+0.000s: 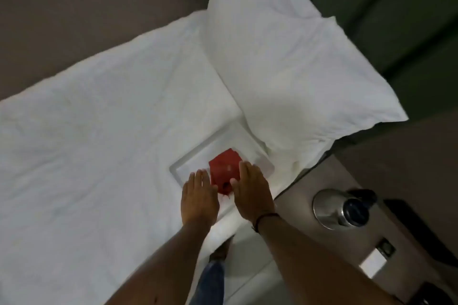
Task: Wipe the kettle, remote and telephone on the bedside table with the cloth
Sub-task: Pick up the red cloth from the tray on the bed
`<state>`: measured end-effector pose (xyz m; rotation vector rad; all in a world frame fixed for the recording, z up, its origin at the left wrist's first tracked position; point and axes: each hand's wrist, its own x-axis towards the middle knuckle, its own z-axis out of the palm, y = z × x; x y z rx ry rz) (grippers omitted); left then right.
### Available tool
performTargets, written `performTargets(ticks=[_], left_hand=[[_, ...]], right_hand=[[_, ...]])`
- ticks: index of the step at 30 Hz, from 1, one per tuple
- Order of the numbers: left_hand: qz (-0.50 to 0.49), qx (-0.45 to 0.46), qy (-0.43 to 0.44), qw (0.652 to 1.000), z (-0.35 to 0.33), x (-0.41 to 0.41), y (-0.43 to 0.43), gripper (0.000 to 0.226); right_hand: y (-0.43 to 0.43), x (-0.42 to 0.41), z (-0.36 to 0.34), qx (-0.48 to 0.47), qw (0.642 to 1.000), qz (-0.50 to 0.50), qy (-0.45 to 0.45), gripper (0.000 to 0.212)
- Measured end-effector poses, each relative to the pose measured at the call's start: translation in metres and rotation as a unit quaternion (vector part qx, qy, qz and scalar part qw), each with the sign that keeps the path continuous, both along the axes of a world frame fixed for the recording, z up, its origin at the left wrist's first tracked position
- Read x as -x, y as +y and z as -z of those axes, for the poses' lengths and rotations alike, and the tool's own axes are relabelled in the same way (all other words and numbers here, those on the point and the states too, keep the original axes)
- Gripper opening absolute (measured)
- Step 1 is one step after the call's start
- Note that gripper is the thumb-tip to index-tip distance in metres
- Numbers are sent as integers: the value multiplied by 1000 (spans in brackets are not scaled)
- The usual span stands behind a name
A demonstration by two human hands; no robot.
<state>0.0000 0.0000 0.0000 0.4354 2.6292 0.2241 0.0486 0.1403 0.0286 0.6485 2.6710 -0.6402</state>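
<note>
Both my hands are out over the bed, palms down, fingers flat and spread, holding nothing. My left hand is just left of the red cloth; my right hand is just right of it, thumb at the cloth's near right edge. Can't tell if either hand actually touches it. There's a dark band on my right wrist.

The cloth is folded into a small, roughly square red pad, its near edge a bit ragged. It sits on a white rectangular tray lying on the white sheet, just near of the pillow.

The kettle is on the counter to the right of the bed, well apart from the cloth: shiny steel body, dark lid and handle, upright, seen from above. Further right on the counter are dark shapes, too blurred to identify. Near of the kettle is a small white card.

My jeans leg and shoe show between my arms at the bed's edge.
</note>
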Motion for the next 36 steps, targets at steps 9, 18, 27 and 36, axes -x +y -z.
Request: performTargets(ticks=[9,18,27,36], left_hand=[[-216,-10,-84,973,60,40,54,59],[-387,-347,-220,826,47,54,48,24],[-189,-364,-461,787,-56,9,83,41],[278,-211,-290,891,-15,-153,212,49]], right_hand=[[23,69,66,104,976,161,-108,62],[48,67,65,338,874,349,-5,38],[84,-73,14,682,548,455,169,67],[105,-281,48,657,322,603,317,67]])
